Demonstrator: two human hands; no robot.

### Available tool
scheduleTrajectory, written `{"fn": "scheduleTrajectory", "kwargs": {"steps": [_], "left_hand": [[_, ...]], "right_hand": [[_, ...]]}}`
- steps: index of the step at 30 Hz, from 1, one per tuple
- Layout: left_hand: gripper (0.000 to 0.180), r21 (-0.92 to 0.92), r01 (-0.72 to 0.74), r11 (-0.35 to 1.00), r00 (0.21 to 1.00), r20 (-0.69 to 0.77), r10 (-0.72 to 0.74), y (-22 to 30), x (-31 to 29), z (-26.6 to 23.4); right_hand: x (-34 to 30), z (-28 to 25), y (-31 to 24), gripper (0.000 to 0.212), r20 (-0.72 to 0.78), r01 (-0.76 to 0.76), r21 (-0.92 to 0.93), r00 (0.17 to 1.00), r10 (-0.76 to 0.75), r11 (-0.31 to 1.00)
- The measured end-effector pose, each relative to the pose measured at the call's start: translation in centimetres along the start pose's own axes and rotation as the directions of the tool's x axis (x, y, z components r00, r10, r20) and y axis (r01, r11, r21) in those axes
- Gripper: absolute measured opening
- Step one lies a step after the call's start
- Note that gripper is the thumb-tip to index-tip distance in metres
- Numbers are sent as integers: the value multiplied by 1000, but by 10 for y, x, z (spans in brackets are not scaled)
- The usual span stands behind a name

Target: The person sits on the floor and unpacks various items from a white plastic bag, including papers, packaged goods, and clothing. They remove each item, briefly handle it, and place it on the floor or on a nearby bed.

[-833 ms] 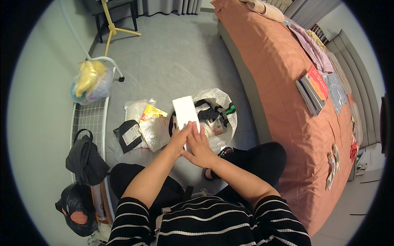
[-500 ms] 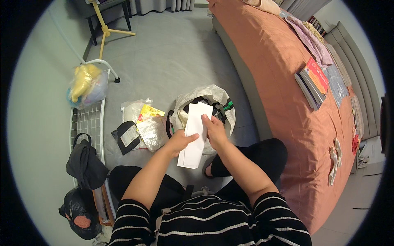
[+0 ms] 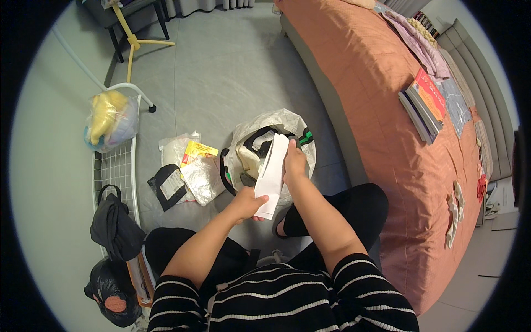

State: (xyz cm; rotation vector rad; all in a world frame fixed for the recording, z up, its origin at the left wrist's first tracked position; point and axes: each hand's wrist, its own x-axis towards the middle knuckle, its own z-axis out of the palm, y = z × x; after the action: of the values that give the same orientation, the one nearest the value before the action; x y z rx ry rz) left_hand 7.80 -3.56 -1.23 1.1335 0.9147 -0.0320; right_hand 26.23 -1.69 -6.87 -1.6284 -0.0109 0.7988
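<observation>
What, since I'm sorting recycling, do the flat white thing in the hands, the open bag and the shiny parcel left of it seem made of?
Flat white thing: probably matte paper or thin card, showing straight edges and no glare. Open bag: likely plastic or coated fabric, faintly glossy, with crinkled walls. Shiny parcel: apparently glossy plastic film, with wrinkled highlights.

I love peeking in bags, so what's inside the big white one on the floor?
Inside the white bag, something black and something cream-coloured show; I can't tell what. The flat white piece and right hand hide part, so things behind them can't be seen.
</observation>
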Motion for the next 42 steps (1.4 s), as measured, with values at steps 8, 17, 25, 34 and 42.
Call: {"fn": "scheduleTrajectory", "kwargs": {"steps": [8,17,25,34,42], "left_hand": [[30,104,2,995,994,-105,9,3,2,1],[49,447,-285,848,905,-165,391,-9,5,-1],[74,-249,-297,922,954,-31,299,36,-22,30],[42,-309,-372,875,928,-157,338,56,-33,58],[42,-267,-249,931,968,-75,238,74,-41,76]], "right_hand": [[-16,4,-15,56,-34,153,-237,986,-166,959],[-45,-5,10,60,100,65,-27,993,-62,998],[-94,-27,-62,65,404,-143,-50,902,151,988],[-109,-80,-109,83,740,-223,316,666,-92,922],[-116,-142,-131,54,655,194,-74,749,-99,978]]}}
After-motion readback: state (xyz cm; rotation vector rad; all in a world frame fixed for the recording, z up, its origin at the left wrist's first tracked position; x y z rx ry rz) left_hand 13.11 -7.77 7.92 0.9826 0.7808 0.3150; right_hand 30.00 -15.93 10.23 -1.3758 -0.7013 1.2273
